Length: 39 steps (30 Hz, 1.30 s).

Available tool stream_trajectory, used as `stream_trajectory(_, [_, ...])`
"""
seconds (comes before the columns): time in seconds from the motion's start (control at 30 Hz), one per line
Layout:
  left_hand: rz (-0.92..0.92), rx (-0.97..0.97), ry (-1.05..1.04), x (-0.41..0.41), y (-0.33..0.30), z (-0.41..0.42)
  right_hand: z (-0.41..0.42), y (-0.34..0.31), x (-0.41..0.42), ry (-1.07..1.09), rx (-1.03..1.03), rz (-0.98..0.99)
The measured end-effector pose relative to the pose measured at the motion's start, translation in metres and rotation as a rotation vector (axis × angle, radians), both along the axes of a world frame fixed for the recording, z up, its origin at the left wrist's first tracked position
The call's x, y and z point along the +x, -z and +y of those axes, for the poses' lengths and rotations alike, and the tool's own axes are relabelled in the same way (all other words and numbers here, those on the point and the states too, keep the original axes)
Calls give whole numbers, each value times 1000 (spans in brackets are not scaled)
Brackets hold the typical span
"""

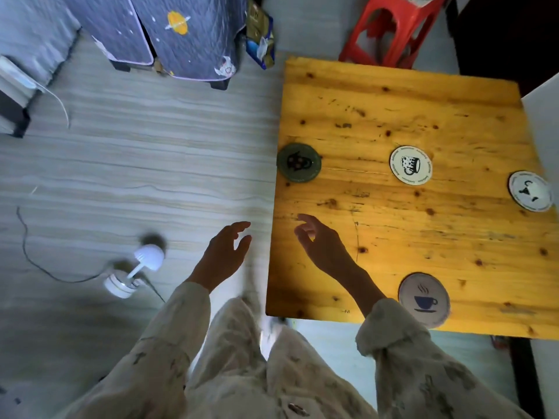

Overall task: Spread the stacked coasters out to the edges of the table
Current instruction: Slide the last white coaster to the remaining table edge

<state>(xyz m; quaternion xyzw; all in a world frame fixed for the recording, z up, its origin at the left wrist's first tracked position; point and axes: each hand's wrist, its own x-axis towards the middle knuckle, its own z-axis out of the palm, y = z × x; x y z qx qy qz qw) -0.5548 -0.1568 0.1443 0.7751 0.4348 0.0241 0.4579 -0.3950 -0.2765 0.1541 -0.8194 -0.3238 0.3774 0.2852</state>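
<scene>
Several round coasters lie apart on the yellow wooden table [393, 95]. A dark green coaster [298, 162] sits at the left edge. A white coaster with a spotted mug [410, 165] lies near the middle. Another white coaster [530, 191] rests at the right edge. A grey coaster with a blue cup [423, 300] lies by the near edge. My right hand [320, 246] hovers over the table's near left part, fingers apart and empty. My left hand [225, 252] hangs over the floor just left of the table, open and empty.
A red plastic stool [393, 28] stands beyond the table's far edge. A small white lamp [136, 270] with a cable lies on the wood-look floor at the left. A quilted space-print cover [181, 34] hangs at the back, with a blue bag [261, 40] beside it.
</scene>
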Motion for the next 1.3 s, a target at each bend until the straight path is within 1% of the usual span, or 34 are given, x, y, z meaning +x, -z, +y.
stream_trajectory(0.2, [-6,-27,63,8,-1,77,60,-3,-4,95,17,-16])
stream_trajectory(0.3, [-1,-19,187,13,-4,135,109,-2,-8,199,20,-48])
stream_trajectory(0.37, [6,18,258,10,-6,176,146,-2,-17,231,31,-34])
stream_trajectory(0.47, [32,50,265,6,-8,231,191,-6,-27,250,51,10])
stream_trajectory(0.63, [16,1,275,30,-6,281,237,-11,-10,356,46,11])
stream_trajectory(0.87, [20,25,402,116,-9,352,294,-9,63,482,75,-12])
stream_trajectory(1.07, [-33,128,423,222,-24,433,362,-10,165,529,132,-12])
stream_trajectory(1.23, [-50,140,489,315,-42,471,398,-30,240,597,187,-1])
stream_trajectory(1.3, [-55,131,550,352,-47,478,403,-36,268,632,192,0])
